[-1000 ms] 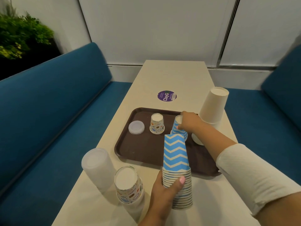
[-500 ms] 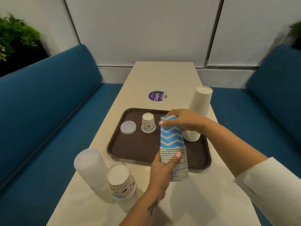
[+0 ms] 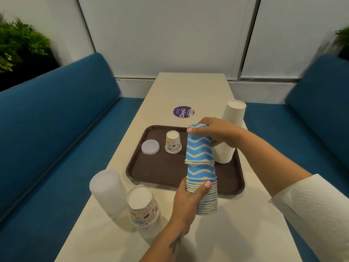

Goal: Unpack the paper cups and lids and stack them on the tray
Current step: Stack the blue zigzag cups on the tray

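My left hand (image 3: 188, 197) grips the lower rims of an upside-down stack of blue zigzag cups (image 3: 203, 188) standing on the table just in front of the brown tray (image 3: 162, 173). My right hand (image 3: 215, 130) holds the top few blue cups (image 3: 199, 146), lifted partly off that stack. On the tray sit a flat pile of translucent lids (image 3: 150, 146), one patterned cup (image 3: 173, 141) upside down, and a tall stack of white cups (image 3: 229, 135) at its right edge.
On the table near left stand a sleeve of translucent lids (image 3: 107, 191) and a stack of patterned cups (image 3: 143, 205). A purple round sticker (image 3: 183, 112) lies beyond the tray. Blue benches flank the narrow table; a white wall closes its far end.
My right hand came back from the tray to the top of the blue stack and has pulled the top few cups upward, opening a gap in the stack.
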### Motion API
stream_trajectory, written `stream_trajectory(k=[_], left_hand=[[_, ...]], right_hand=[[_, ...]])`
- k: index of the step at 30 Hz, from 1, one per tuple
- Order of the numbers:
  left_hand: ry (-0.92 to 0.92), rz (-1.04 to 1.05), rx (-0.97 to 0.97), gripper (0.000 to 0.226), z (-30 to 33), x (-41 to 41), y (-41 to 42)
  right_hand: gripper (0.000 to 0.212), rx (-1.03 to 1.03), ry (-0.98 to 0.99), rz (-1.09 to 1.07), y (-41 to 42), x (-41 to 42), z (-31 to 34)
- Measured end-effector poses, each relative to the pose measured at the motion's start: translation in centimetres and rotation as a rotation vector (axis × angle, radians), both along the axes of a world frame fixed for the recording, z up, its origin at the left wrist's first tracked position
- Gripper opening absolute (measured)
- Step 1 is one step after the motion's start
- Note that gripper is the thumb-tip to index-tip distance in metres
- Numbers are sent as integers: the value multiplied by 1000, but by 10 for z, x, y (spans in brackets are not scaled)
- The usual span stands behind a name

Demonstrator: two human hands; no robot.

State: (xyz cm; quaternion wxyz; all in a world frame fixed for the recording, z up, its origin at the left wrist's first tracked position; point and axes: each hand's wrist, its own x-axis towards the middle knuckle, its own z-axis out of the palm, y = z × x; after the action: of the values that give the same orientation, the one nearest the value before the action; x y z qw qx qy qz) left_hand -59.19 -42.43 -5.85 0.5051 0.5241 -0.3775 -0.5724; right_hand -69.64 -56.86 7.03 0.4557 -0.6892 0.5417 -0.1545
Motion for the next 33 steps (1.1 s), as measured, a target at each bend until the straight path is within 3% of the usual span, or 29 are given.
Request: stream_trajectory(k=[7,11,17,33], left_hand=[[10,28,3,74,-4,3,7],[34,51,6,72,-7,5,9],[62,60,36,74,-13,7,7],[69,99,42,71,-17,12,2]], right_hand=[[28,-140,-154,-136,-17,6,22],[53,-340,-121,-235,-39,14,16],[62,-514,129,-266,-57,19,-4],[65,-395,515,-101,-61,27,-73]])
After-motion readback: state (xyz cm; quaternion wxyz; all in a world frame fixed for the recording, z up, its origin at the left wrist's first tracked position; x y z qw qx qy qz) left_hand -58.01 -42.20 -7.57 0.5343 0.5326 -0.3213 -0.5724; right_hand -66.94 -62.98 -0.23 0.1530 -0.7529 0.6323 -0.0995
